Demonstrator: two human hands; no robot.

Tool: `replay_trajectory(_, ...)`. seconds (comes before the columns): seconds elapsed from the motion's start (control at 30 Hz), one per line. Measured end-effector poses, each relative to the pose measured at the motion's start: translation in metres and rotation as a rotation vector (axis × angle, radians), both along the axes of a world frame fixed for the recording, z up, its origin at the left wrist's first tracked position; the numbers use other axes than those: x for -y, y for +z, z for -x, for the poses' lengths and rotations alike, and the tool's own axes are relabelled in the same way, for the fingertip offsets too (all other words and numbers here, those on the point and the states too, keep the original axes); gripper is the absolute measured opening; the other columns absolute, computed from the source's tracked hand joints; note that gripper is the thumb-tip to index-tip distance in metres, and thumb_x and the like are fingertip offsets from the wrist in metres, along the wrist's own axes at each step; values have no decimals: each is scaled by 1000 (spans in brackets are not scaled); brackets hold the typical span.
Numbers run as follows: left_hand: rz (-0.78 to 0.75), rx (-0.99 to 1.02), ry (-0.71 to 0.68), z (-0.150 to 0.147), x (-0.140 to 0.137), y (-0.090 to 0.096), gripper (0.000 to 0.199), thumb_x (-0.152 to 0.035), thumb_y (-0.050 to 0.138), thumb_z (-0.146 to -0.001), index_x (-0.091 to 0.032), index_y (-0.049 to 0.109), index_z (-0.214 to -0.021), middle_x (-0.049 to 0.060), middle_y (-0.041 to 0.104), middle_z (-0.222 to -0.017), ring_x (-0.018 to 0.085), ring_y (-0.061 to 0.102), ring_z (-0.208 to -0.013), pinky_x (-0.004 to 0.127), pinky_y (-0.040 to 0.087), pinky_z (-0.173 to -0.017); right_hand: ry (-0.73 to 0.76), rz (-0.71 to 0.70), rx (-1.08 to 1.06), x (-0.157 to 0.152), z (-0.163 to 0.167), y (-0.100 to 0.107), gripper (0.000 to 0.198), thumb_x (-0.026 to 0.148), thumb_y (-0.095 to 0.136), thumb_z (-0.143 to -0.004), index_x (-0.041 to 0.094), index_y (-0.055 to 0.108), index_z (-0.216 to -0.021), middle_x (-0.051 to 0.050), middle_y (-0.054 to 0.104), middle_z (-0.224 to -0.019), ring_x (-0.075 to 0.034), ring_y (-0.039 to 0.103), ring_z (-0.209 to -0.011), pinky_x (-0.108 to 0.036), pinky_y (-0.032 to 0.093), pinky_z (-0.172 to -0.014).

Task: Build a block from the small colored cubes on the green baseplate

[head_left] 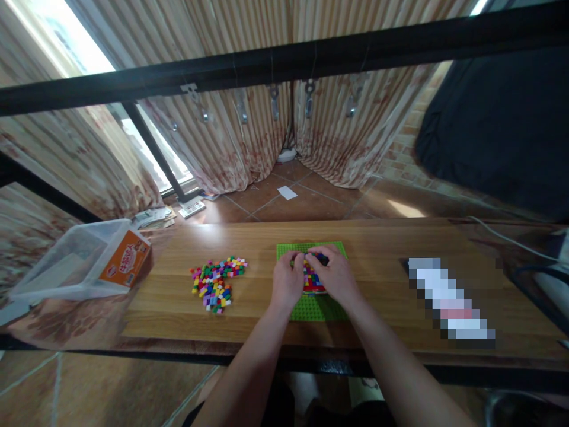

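Note:
A green studded baseplate [306,309] lies on the wooden board, and a block of multicoloured toy bricks [312,279] is built up on its middle. From the left side my left hand [288,276] reaches onto the bricks, its fingers curled together at their upper edge. Opposite it, my right hand [333,274] bends over the upper right of the bricks, thumb and fingers closed close to the left fingertips. Whatever is between the fingers of either hand is too small or hidden. Left of the plate lies a loose pile of small coloured bricks [216,284].
The wooden tabletop [160,296] runs across the view. At far left stands a clear plastic bin [66,290] with an orange label. A blurred-out oblong object [451,299] lies on the right. A dark metal bar [275,62] with hanging clips crosses above, before striped curtains [249,142].

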State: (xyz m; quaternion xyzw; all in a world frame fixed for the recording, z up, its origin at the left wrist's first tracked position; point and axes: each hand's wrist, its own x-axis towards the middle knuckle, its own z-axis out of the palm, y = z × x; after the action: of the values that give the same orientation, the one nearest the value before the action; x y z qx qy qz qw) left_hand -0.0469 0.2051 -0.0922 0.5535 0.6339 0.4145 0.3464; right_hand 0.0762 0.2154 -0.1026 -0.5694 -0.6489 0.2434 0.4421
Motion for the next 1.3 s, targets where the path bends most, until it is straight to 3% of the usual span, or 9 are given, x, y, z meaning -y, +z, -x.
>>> replay_trajectory(0.37,-19,-88,-4,-1,-1,3,29,-26,45,-94,-14,71,-90,9,73,-89,20,65,-85,28,46,-78,-3,7,-24,0,-2,1,28,42,56,-84,20,73,-93,-11,70,-99,-24,63,-98,-42,48,-93)
replay_trajectory(0.63,21,-15,-14,-3,-1,3,27,-31,51,-91,-16,73,-94,7,75,-92,19,66,-84,27,48,-76,-140,145,-331,-9,-12,-12,38,48,52,-84,18,74,-95,-11,76,-100,-26,67,-95,-43,50,-90)
replay_trajectory(1.0,48,58,27,-6,-6,-5,27,-31,52,-88,-15,73,-90,5,73,-86,17,64,-80,25,47,-71,-105,321,-578,-11,-10,-16,43,57,61,-71,19,75,-86,-9,76,-88,-26,70,-82,-38,56,-69)
replay_trajectory(1.3,64,76,7,-4,-6,-4,28,-33,51,-88,-15,72,-88,4,71,-82,16,62,-75,23,44,-66,-132,353,-693,-8,-10,-13,42,57,66,-69,19,75,-86,-8,77,-91,-25,71,-81,-36,57,-68)
